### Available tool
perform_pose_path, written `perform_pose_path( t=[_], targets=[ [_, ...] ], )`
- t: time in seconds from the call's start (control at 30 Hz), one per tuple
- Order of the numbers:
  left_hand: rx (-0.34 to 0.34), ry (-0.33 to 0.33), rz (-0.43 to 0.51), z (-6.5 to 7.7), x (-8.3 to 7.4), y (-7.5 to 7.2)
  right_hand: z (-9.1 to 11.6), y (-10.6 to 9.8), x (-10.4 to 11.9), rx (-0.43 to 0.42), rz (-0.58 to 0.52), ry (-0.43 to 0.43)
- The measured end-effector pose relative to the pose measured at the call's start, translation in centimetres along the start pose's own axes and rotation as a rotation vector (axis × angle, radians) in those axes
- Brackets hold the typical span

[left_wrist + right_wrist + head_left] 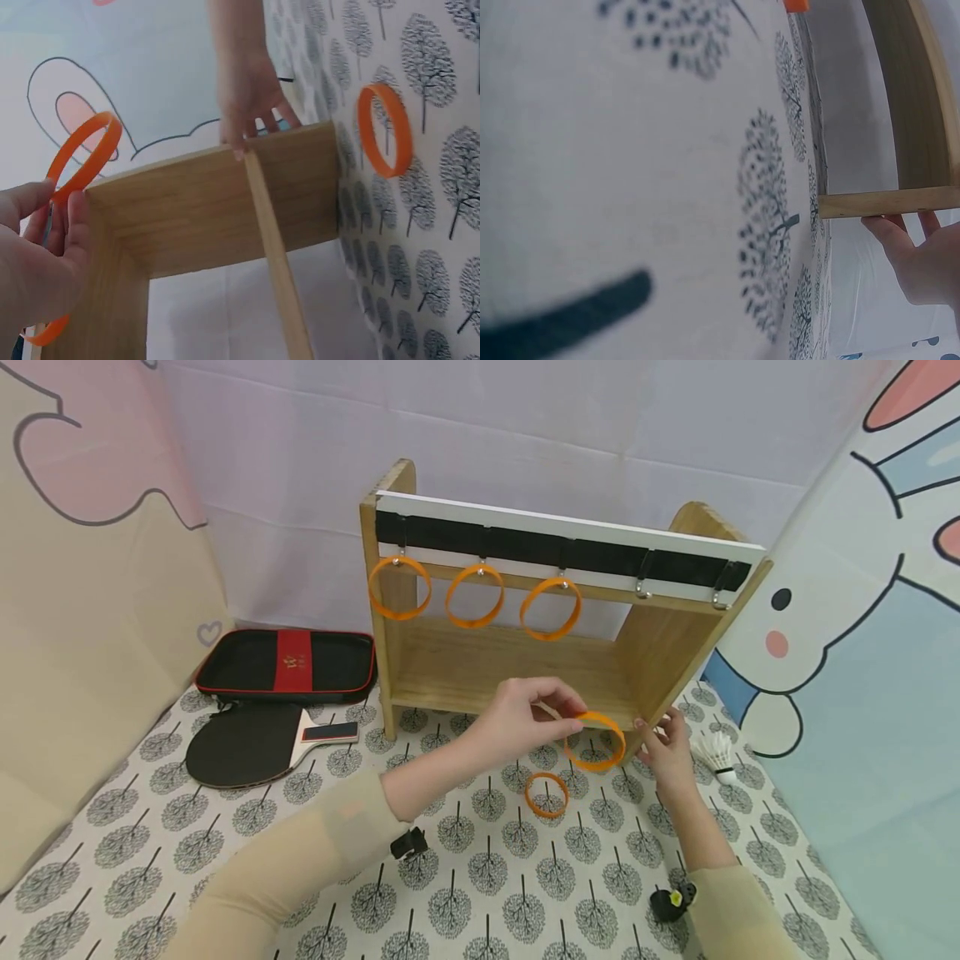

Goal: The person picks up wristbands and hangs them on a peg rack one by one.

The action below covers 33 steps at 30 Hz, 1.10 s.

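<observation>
1. Pinching an orange ring by its rim with the left grip, thumb on one side and fingers on the other; held up off the table, just to the right of the fingertips, in front of a wooden rack.
2. Touching the rack's right side panel near its lower front corner with the right grip — fingers spread apart, fingertips against the wood beside the end of the bottom shelf.
3. On the table, lower than the left grip and its ring, a loose orange ring lying flat on cloth printed with dark trees.
4. Above and beyond the left grip, along the rack's top, a white bar with a black strip; from its hooks, in a row, a left hanging ring, a middle hanging ring and a right hanging ring, all orange.
5. Farther along the same bar, above the right grip, two more metal hooks.
6. Just to the right of the right grip, a white shuttlecock on its side.
7. Well to the left of the left grip, a black table-tennis paddle with a pale handle — and, just behind it, a black case with red trim and a red band.
</observation>
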<state>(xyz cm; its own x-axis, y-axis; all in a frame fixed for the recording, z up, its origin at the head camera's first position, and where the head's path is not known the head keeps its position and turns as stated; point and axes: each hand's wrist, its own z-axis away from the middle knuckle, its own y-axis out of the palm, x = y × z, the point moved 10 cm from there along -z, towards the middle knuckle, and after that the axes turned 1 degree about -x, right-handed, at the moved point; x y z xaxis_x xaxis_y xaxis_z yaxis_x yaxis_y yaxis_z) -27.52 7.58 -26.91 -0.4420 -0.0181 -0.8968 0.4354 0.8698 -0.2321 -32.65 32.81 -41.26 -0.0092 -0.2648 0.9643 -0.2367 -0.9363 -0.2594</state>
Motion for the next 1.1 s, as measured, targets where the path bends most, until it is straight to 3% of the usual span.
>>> perform_pose_path(
  t=[0.23, 0.4, 0.63, 0.87, 0.97, 1.1],
  targets=[
    [-0.196, 0.104, 0.120, -1.2, -2.3, -1.7, 0.1, 0.0, 0.2, 0.016, -0.001, -0.012],
    [-0.276, 0.181, 0.173, -2.0, -3.9, -2.4, 0.2, 0.0, 0.4, 0.017, 0.006, -0.024],
    [-0.403, 0.230, 0.253, -2.8, -4.9, -3.1, 0.7, 0.1, 1.2, 0.012, 0.006, 0.001],
    [-0.504, 0.304, 0.326, -2.8, -7.3, -3.5, 0.5, 0.2, 0.9, 0.012, -0.002, -0.007],
    [-0.531, 0.333, 0.328, -3.2, -7.4, -3.4, 0.2, 0.1, 0.4, 0.005, 0.002, -0.007],
    [-0.561, 0.345, 0.308, -4.1, -6.0, -3.2, 0.2, 0.0, 0.2, 0.001, 0.005, -0.014]
  ],
)
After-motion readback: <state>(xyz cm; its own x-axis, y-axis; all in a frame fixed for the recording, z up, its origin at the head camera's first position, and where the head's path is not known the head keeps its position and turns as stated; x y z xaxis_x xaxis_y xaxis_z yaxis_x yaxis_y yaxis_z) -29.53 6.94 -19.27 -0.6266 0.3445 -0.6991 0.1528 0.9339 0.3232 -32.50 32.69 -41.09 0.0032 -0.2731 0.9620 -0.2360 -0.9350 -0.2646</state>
